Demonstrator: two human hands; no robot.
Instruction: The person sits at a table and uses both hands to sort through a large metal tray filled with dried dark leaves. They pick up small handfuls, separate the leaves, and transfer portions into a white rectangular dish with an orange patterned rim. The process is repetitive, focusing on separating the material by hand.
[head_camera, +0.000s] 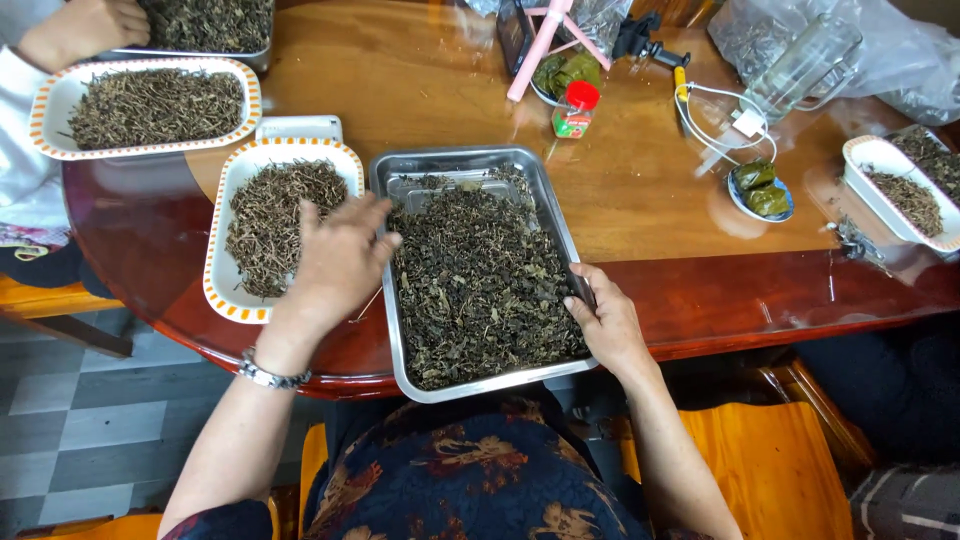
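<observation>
A steel tray (553, 212) full of dark dried leaves (475, 285) lies in front of me on the brown wooden table. My left hand (338, 258) hovers palm down over the tray's left rim, fingers spread and reaching into the leaves; it wears a bracelet at the wrist. My right hand (606, 322) grips the tray's right rim near the front corner. Left of the tray stands a white dish with an orange-patterned rim (222, 300), holding sorted brown stems (270, 215).
Another person's hand (85, 28) rests at the far left by a second patterned dish (45, 100) of stems and a steel tray (255, 57). A red-capped bottle (575, 110), small dishes of green wraps (760, 190), a white dish (880, 200) and plastic bags (900, 60) lie beyond.
</observation>
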